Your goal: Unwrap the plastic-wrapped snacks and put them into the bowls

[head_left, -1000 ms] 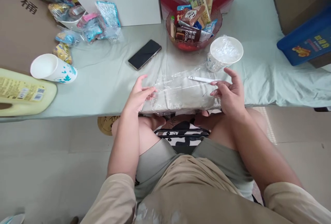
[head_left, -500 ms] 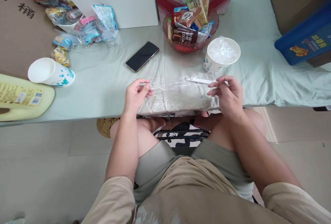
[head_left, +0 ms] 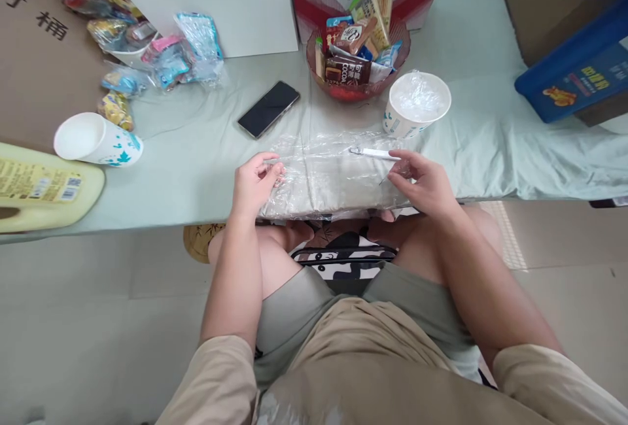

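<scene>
Film of clear, crinkled plastic [head_left: 321, 180] spreads between a person's bare left hand [head_left: 254, 184], pinching one side, and bare right hand [head_left: 424, 182], thumb and forefinger parted, a slim, white, stick-shaped tool [head_left: 373, 152] by its fingertips.

2 hands [head_left: 249, 186] [head_left: 426, 183], 1 phone [head_left: 269, 109], 1 red bowl [head_left: 338, 92]

Left hand [head_left: 248, 184] pinching clear film [head_left: 333, 183], right hand [head_left: 428, 183] at its other side, white tool [head_left: 377, 153] between, phone [head_left: 269, 109] beyond, plastic-filled cup [head_left: 401, 123] near snack bowl [head_left: 346, 92], second cup [head_left: 114, 144] beside yellow jug [head_left: 73, 210]
</scene>
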{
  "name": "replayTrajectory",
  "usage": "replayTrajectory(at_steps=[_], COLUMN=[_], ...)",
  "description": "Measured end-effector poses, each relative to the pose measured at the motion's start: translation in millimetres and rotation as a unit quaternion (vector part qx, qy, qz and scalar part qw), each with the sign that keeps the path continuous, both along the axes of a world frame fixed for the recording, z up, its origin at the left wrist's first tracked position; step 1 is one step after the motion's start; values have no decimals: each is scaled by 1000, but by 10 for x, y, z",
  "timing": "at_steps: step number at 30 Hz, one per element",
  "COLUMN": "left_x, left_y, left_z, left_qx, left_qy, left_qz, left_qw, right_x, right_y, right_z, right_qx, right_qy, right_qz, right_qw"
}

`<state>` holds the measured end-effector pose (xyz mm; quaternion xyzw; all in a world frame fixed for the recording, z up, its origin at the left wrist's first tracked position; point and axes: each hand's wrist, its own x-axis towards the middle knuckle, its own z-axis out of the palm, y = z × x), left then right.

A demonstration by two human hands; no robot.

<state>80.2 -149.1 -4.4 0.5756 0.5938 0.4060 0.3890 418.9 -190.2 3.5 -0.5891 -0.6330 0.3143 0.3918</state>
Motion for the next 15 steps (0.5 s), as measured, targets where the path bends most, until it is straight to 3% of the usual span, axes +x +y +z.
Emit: replayTrajectory(at_steps=[6, 9, 13, 15], left_x=[-22, -27, -49, -47], left_y=[-54, -38, -4, -25], left_z=[15, 14, 61, 104], left_qx=[12, 22, 137, 160], left_qy=[0, 45, 65, 38], left_qz=[-99, -68, -20, -19], left_qw=[995, 996, 988, 986], right_x=[1, 15, 4, -5], right_y=[19, 21, -5, -30], right_z=[-19, -18, 28, 50], right_qx=[42, 70, 108, 103], right_qy=[-36, -26, 24, 70], right_qz=[-58, -74, -81, -67], right_qw=[997, 995, 991, 990])
